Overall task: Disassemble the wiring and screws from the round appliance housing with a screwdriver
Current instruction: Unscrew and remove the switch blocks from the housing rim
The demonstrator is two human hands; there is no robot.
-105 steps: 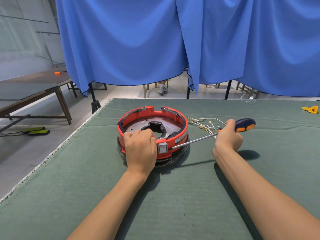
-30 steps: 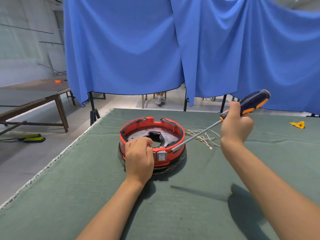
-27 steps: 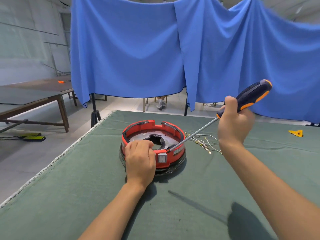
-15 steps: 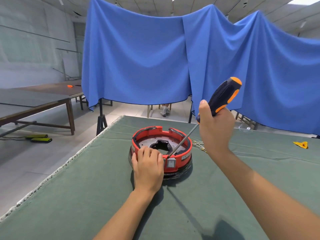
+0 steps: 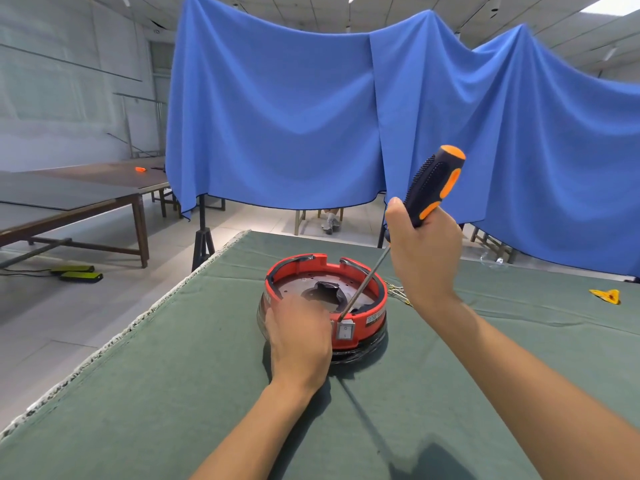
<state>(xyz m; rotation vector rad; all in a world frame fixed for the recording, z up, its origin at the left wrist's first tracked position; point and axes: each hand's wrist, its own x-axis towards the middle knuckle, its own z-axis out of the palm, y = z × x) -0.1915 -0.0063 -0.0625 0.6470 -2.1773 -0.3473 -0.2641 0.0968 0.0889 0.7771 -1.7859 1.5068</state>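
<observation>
Right hand wrapped tight round the black-and-orange handle of the screwdriver, shaft angled steeply down so the tip meets the housing's near rim beside the white switch, likely seeking a screw there. Left hand, blurred, presses on the near left rim, seemingly bracing; whether its fingers curl cannot be told. The round red housing sits mid-table on green cloth, loose wires just beyond, to the right.

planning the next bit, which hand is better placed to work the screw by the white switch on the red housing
Right. The right hand grips the black and orange screwdriver, its tip at the round red plastic housing rim near the white switch. The left hand rests on the housing.
</observation>
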